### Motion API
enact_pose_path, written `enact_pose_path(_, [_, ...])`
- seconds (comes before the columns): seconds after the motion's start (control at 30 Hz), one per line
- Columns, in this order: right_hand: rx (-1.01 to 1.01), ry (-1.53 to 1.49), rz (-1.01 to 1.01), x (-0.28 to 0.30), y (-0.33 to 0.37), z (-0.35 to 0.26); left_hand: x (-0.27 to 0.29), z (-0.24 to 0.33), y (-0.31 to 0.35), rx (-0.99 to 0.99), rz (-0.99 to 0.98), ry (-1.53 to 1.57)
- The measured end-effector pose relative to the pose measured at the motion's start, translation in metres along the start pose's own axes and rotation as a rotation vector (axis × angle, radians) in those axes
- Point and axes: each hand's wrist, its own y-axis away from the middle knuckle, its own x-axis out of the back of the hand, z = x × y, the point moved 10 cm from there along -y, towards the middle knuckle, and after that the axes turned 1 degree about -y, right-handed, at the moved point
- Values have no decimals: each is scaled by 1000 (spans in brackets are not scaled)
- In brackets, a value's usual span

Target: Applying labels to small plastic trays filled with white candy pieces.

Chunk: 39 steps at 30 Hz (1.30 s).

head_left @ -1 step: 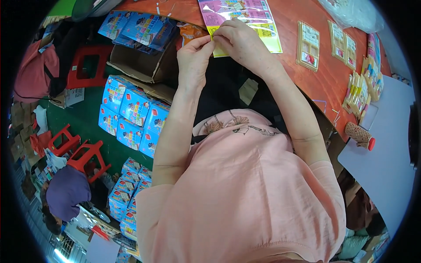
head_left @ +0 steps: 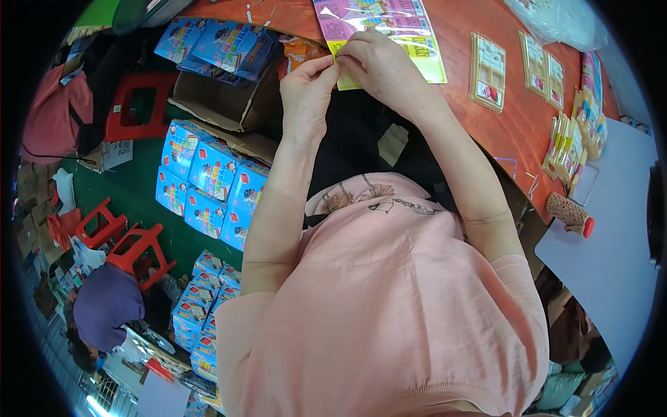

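Upper centre, the plastic pouch (head_left: 411, 31) is glossy, pink above yellow — yellow end faces down-frame, side edges tilt up-left. Left hand (head_left: 306, 90) and right hand (head_left: 385, 69) pinch its left edge.

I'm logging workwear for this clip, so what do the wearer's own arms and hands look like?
Loose, short light-pink sleeves match the pink top and end above the elbows. Both forearms are bare. The left hand and right hand wear no gloves; I see no watch or bracelet.
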Motion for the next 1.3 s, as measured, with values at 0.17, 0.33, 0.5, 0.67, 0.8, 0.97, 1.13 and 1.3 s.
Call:
enact_pose_path(0.17, [-2, 82, -33, -4, -5, 2, -2, 13, -4, -194, 48, -187])
enact_pose_path(0.33, [-35, 37, -53, -5, -13, 5, -8, 30, -2, -384, 44, -419])
enact_pose_path(0.5, [-142, 12, -22, -5, -11, 12, -7, 24, -3, -364, 37, -438])
enact_pose_path(0.67, [-217, -141, 61, 3, -6, 31, -8, 4, -3, -104, 23, -62])
enact_pose_path(0.8, [-136, -129, -8, 3, -7, 27, -6, -1, -5, -55, 22, -20])
enact_pose_path(0.97, [-1, -71, -39, -2, -8, 12, 0, -8, -6, -18, 69, 28])
enact_pose_path(1.13, [32, 60, -62, -12, -4, 9, 1, -12, -5, 3, 70, 82])
enact_pose_path(1.3, [56, 155, -48, -17, -1, -2, 0, -15, -2, 28, 68, 140])
